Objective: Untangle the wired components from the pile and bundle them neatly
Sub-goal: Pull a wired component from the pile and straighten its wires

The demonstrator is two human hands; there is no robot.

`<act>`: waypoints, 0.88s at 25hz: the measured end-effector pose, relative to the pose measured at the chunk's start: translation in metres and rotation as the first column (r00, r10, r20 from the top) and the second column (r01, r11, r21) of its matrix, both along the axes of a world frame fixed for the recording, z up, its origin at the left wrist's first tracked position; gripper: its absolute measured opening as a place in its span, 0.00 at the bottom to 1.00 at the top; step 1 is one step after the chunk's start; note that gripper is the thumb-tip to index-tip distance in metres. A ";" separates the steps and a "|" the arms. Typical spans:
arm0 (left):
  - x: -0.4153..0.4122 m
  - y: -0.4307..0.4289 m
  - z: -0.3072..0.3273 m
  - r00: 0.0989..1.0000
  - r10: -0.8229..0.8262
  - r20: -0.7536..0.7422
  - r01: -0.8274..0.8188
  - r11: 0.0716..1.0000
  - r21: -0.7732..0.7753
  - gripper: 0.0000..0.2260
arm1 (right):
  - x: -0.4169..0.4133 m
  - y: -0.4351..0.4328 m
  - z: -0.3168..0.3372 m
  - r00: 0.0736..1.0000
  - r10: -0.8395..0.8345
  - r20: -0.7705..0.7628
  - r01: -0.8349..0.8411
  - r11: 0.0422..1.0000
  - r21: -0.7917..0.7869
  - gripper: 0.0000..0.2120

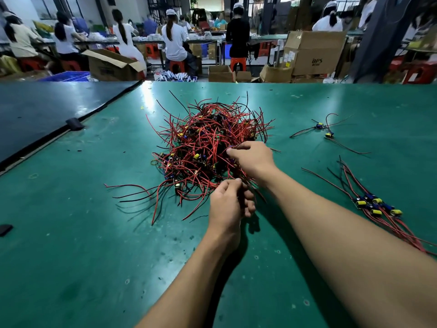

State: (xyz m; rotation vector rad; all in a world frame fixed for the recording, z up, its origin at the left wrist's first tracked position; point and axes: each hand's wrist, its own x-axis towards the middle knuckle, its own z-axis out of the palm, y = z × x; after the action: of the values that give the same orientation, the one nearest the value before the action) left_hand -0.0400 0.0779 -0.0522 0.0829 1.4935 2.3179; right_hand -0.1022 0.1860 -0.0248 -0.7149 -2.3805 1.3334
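left hand (227,204): bare, with a smooth back and lightly creased knuckles.
left forearm (189,275): bare from the wrist to the bottom edge of view, slim just behind the hand and broader farther from it.
right hand (254,158): bare, with a broad back.
right forearm (343,233): bare from the wrist to the lower right corner, looming much thicker away from the hand.

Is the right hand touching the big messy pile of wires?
Touching. The head view shows the right hand resting on the pile, its fingertips pinching part of it.
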 end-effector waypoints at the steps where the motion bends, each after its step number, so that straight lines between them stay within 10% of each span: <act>1: 0.001 0.000 0.000 1.000 0.001 -0.006 -0.001 1.000 0.000 0.08 | 0.004 0.002 0.005 0.999 0.009 -0.054 -0.016 0.990 -0.142 0.08; 18: 0.014 0.003 -0.002 0.978 -0.164 -0.128 0.148 0.981 -0.129 0.09 | 0.160 0.043 -0.009 0.969 0.212 -0.124 -0.211 0.460 -0.863 0.09; 22: 0.020 0.003 -0.006 0.935 -0.260 -0.241 0.213 0.956 -0.202 0.06 | 0.163 0.045 -0.018 0.970 0.215 -0.117 -0.219 0.552 -0.805 0.11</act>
State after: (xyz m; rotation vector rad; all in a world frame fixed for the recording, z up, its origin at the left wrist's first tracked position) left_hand -0.0203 0.0811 -0.0577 0.5170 1.7008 2.0362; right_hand 0.0605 0.2310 -0.0429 -0.6070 -1.7635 2.6002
